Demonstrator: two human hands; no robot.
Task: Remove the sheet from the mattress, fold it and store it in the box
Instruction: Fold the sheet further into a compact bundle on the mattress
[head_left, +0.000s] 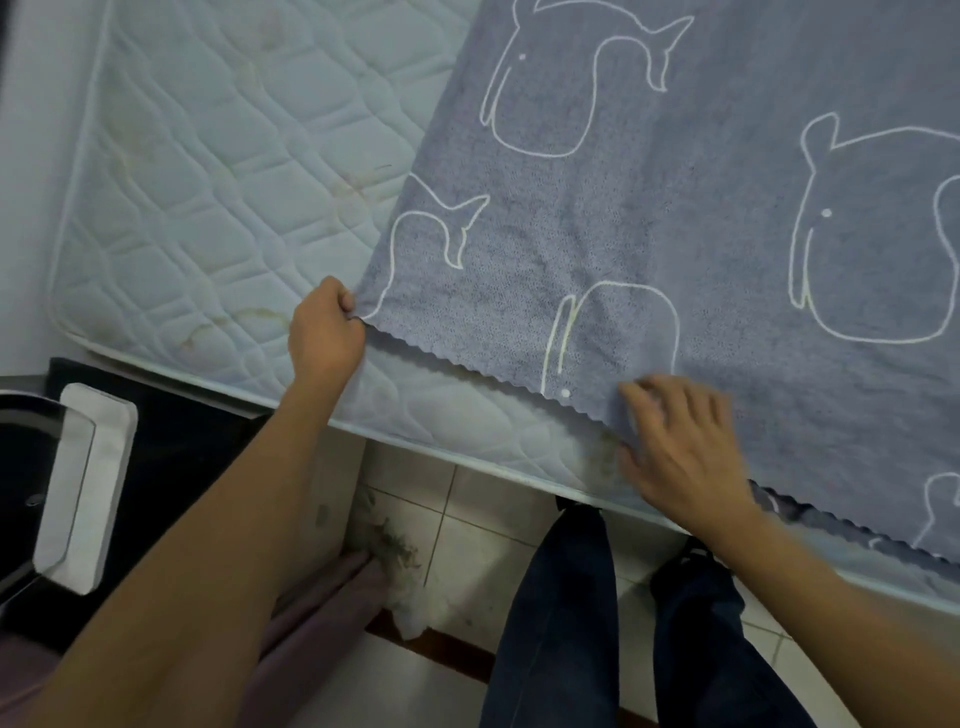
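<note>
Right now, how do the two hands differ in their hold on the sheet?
The left hand curls its fingers and pinches the corner of the sheet; the right hand has fingers spread, fairly straight, on the scalloped edge. The left hand looks sharp; the right hand is blurred. Both are at the sheet's near edge, above the mattress.

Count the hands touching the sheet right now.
2. The left hand pinches the sheet at its corner, over the bare mattress. The right hand, blurred, lies with fingers spread on the scalloped hem further right, near the mattress edge.
</note>
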